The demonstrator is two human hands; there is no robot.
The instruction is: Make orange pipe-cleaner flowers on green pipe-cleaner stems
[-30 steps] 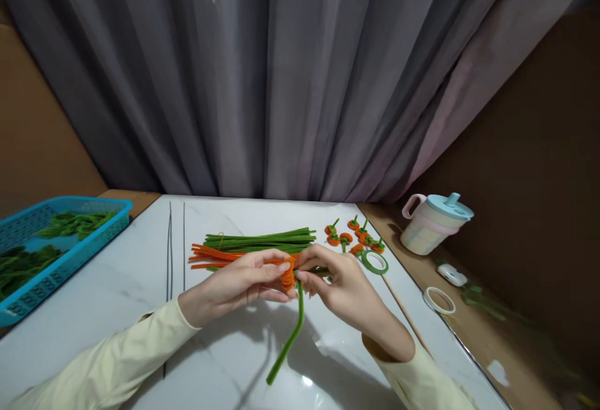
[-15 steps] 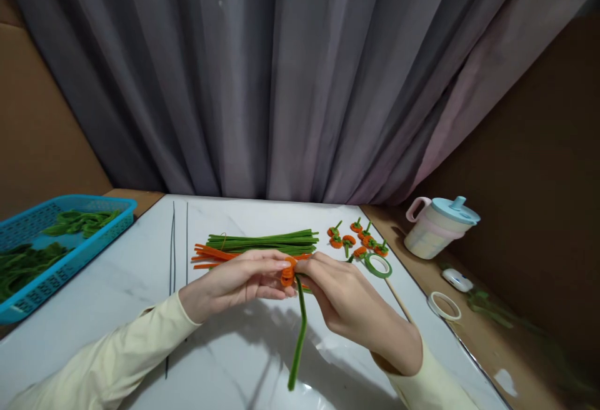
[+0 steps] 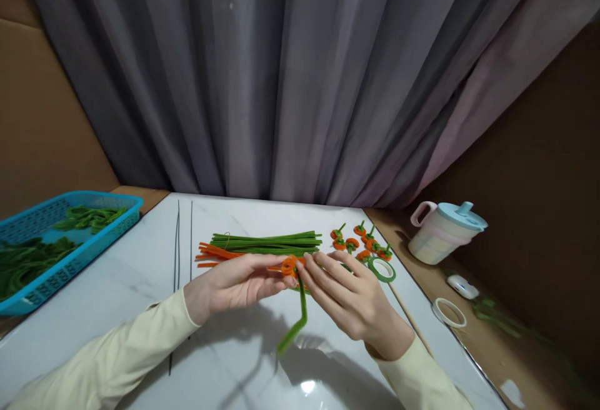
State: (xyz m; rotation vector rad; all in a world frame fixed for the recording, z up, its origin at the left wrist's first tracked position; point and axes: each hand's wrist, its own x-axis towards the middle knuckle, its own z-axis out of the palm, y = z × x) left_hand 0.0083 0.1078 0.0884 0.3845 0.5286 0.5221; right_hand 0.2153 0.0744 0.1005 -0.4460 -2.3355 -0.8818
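My left hand [image 3: 239,284] pinches a small orange coil [image 3: 289,265] of fuzzy stem between thumb and fingers. From the coil a bent green stem [image 3: 302,304] hangs down over the white table. At the coil's right side is my right hand [image 3: 349,294], its fingers extended and slightly apart, fingertips at the top of the green stem. Behind the hands lie a bundle of green stems [image 3: 267,242] and some orange stems [image 3: 218,252], partly hidden by my hands. Several finished-looking orange and green pieces [image 3: 352,244] sit to the right.
A blue basket [image 3: 84,254] with green pieces stands at the left. Thin dark wires [image 3: 177,247] lie on the table [image 3: 117,285]. At the right are green tape [image 3: 382,269], a stick [image 3: 412,319], a white roll [image 3: 449,312], a white case [image 3: 462,286] and a lidded cup [image 3: 445,233].
My right hand's fingers have spread and straightened from a closer pinch. The orange coil has turned, and the green stem's lower end has swung left with a sharper bend.
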